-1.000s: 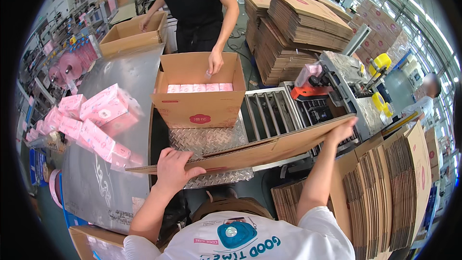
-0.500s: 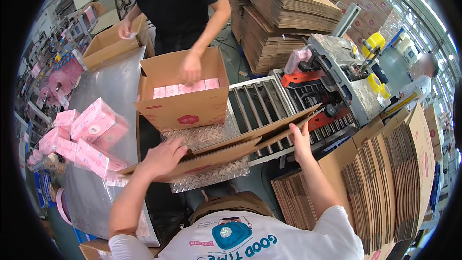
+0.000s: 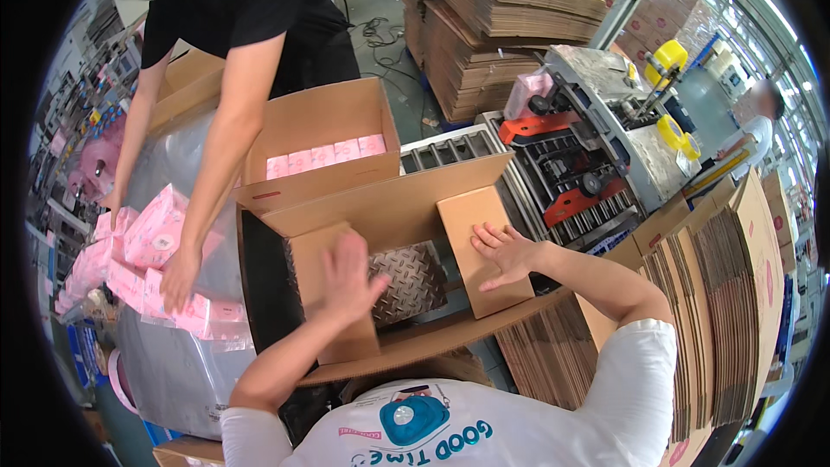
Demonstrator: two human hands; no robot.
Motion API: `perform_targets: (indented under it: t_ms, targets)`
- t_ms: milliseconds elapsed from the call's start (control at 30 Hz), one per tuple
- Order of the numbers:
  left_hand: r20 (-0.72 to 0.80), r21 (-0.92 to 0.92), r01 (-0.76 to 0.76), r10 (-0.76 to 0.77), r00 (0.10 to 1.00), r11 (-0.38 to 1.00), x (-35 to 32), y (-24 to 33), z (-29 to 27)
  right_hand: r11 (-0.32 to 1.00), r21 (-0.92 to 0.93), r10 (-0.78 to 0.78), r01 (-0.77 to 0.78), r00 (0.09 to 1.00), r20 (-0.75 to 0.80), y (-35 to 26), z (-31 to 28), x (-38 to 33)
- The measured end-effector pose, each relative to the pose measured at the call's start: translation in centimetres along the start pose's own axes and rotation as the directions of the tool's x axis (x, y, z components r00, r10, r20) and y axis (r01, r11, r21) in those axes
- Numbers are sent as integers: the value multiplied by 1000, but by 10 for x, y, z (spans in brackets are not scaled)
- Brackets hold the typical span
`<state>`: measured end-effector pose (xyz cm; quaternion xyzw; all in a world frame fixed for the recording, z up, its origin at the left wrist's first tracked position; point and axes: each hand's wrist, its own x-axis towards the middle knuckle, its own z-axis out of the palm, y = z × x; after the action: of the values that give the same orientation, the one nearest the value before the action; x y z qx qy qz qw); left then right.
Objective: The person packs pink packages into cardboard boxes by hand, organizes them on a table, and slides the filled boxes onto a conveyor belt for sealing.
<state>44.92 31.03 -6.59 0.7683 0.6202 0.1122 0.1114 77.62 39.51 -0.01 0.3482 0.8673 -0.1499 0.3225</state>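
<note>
in the head view, the person's left hand (image 3: 350, 281) lies flat, fingers spread, on the left inner flap (image 3: 333, 294) of an opened-out cardboard box (image 3: 389, 207), pressing that flap inward. the right hand (image 3: 506, 255) lies flat too, fingers spread, on the right inner flap (image 3: 480, 246); neither hand pinches anything. the box stands just in front of the person's chest, its open end toward the camera, and through the gap between the two flaps a patterned metal plate (image 3: 406, 281) shows. a long lower flap (image 3: 450, 333) runs under both hands.

just behind it stands a second open box (image 3: 324, 125) with a row of pink packs (image 3: 324, 156) inside, beside a roller conveyor (image 3: 454, 151). a co-worker in a black shirt leans over from the upper left, one hand (image 3: 179, 277) resting on wrapped pink packages (image 3: 156, 242) that lie on a grey covered surface (image 3: 173, 363). to the right sit a taping machine (image 3: 596, 121) with yellow tape rolls (image 3: 667, 56), and stacks of flat cardboard (image 3: 510, 9) behind and at the right edge.
</note>
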Motion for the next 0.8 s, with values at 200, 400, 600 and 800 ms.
perform_targets:
  t_ms: [200,400,600,800]
  targets:
    - [98,-686,165,-135,986,709,46,-5,-39,883,329,-423,335,872,247,-43,-16,-45]
    - [-87,127,40,-29,996,991,122,-4,-120,988,119,150,-95,735,-662,-8,23,45]
    - [109,149,3,-19,994,989,-17,-38,-14,-113,692,842,713,439,-315,7,38,59]
    - [-41,-5,272,-272,961,962,-61,-143,-39,-73,997,594,22,804,26,57,211,192]
